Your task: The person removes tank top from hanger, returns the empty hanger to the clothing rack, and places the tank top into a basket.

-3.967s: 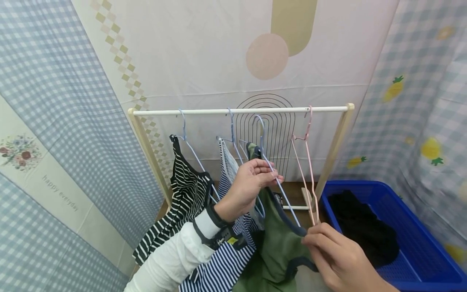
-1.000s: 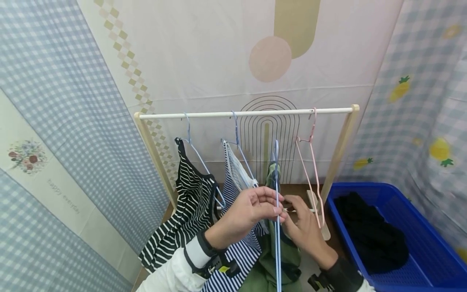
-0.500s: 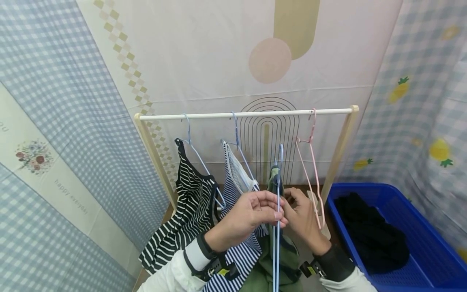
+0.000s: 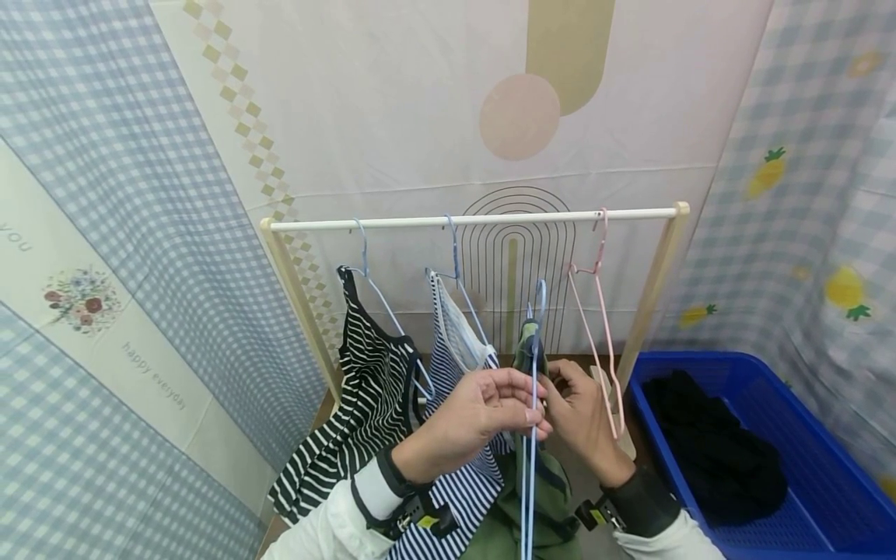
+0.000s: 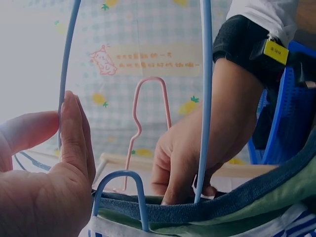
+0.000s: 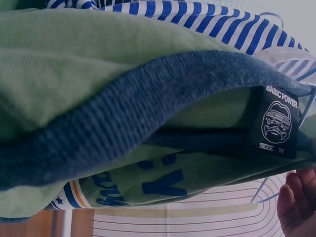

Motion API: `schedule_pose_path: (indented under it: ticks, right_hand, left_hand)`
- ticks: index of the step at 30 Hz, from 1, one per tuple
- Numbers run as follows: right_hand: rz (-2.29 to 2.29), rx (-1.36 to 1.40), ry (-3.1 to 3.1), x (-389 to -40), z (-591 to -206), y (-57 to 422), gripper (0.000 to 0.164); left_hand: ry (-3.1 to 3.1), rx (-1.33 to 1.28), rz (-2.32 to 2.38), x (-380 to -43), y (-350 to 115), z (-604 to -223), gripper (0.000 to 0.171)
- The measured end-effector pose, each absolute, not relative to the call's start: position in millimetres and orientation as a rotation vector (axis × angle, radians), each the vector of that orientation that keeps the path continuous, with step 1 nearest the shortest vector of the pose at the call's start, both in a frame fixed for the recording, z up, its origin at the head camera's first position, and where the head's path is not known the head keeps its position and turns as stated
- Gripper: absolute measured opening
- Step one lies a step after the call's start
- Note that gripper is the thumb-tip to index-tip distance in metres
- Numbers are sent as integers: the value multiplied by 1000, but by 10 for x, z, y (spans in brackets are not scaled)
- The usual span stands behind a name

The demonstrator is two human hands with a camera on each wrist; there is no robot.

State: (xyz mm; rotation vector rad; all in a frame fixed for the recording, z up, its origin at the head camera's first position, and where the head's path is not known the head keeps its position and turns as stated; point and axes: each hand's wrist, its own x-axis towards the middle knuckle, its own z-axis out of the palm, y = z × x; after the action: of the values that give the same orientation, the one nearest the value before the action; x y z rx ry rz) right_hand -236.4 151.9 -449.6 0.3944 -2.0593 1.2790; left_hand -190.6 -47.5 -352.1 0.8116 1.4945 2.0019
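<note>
My left hand [image 4: 479, 420] pinches a blue hanger [image 4: 529, 498], which stands edge-on with its hook up below the rack's bar. A green tank top [image 4: 493, 537] with navy trim is partly on this hanger and drapes below it. Just right of the hanger, my right hand [image 4: 584, 424] pinches the top's navy neckline [image 5: 177, 212], thumb in front. In the right wrist view the neckline gapes around a black size label [image 6: 279, 123], with the hanger's wire passing near it.
A white-barred clothes rack [image 4: 399, 222] holds a black-striped top [image 4: 371, 389], a navy-striped top [image 4: 455, 490] and a bare pink hanger [image 4: 609, 334]. At right, a blue basket [image 4: 819, 443] contains black clothing [image 4: 714, 443]. Patterned cloth [image 4: 392, 93] hangs behind.
Since four seconds ago, the blue hanger has turned edge-on and come lower. My right hand has moved leftward from its lower end to near my left hand. Little changes in the last half second.
</note>
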Motion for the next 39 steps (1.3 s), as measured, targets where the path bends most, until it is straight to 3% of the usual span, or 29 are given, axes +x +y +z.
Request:
schedule_pose_path:
  ticks: [8,24,39]
  right_hand:
    - [1357,276,-2056,-2439,-4493,1521,4]
    - [1415,99,-2026,-2697,-4496,1540,16]
    - [1473,-80,-2099,-2976,-4571,1608,29]
  left_hand:
    - [1463,801,2009,-1901,-482,-3540,28]
    - [1483,765,1977,-1861,-515,-3545,46]
    - [1446,833,1973,-1835,-564,-3511,46]
